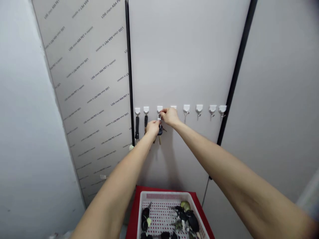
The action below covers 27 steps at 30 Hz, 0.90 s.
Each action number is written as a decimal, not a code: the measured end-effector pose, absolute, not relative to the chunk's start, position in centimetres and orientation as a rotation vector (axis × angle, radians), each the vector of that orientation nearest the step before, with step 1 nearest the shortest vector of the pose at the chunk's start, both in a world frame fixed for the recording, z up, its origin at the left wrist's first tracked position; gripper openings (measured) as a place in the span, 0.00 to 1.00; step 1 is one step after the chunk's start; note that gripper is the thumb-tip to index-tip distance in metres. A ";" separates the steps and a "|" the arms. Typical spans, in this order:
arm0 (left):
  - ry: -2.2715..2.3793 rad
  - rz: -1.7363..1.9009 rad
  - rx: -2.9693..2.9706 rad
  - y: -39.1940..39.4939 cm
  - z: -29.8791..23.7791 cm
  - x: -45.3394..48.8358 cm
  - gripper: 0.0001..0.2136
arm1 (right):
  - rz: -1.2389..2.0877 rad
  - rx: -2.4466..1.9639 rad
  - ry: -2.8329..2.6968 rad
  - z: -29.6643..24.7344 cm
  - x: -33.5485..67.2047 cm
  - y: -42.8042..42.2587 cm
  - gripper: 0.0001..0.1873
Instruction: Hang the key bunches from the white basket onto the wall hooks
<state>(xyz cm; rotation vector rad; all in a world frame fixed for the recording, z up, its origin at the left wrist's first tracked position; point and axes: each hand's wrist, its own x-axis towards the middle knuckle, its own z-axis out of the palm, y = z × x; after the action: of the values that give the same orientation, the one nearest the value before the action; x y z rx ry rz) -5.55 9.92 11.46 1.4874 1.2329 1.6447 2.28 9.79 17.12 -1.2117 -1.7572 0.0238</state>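
Note:
My left hand (152, 127) is closed in a pinch on a bunch of keys (160, 130) at the wall. Its silver clip (159, 117) lies just under a white adhesive hook (159, 108), the third from the left. Fingers of my right hand (170, 116) are pinched together at the top of this clip, beside the hook. Whether the clip is around the hook's metal wire is too small to tell. Several keys and a black fob dangle below my left fingers. My right hand partly covers the fourth hook (173, 107).
Two black key straps (137, 127) (146, 120) hang from the left hooks. More hooks (199, 108) continue to the right. Below, a white perforated basket (165, 195) with several key bunches (191, 220) stands on a red surface (132, 212). Black strips (130, 73) edge the wall panel.

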 end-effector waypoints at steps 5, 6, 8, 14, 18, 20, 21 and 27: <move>1.404 1.674 1.574 8.3 9.7 -6.1 0.10 | -0.002 -1.155 -1.813 14.8 3.5 7.9 0.11; 1.451 1.701 1.612 7.6 9.0 -6.2 0.12 | 0.012 -1.154 -1.822 13.8 4.0 7.3 0.12; 1.532 1.752 1.723 5.8 7.1 -6.3 0.16 | 0.071 -1.177 -1.905 11.0 5.2 5.9 0.13; 1.502 1.043 2.080 -0.1 -3.2 -5.3 0.14 | 0.372 -1.268 -2.677 -1.4 9.6 0.9 0.10; 1.440 0.479 2.232 -2.9 -9.6 -3.4 0.12 | 0.217 -1.501 -2.886 -7.3 11.6 -1.3 0.12; 1.444 0.354 2.300 -3.7 -11.5 -2.3 0.13 | 0.122 -1.546 -2.885 -8.6 11.9 -1.9 0.13; 1.470 0.326 2.323 -4.0 -12.0 -1.8 0.15 | 0.112 -1.557 -2.874 -8.9 12.0 -2.1 0.13; 1.547 0.273 2.349 -3.7 -12.1 -1.7 0.13 | 0.303 -1.541 -2.806 -8.4 12.0 -2.1 0.14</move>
<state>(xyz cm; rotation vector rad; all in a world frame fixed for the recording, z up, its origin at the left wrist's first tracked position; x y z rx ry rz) -1.68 -3.73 -12.13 2.3486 1.5475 0.2733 12.00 -2.07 -8.39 -1.5414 -2.8058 0.3030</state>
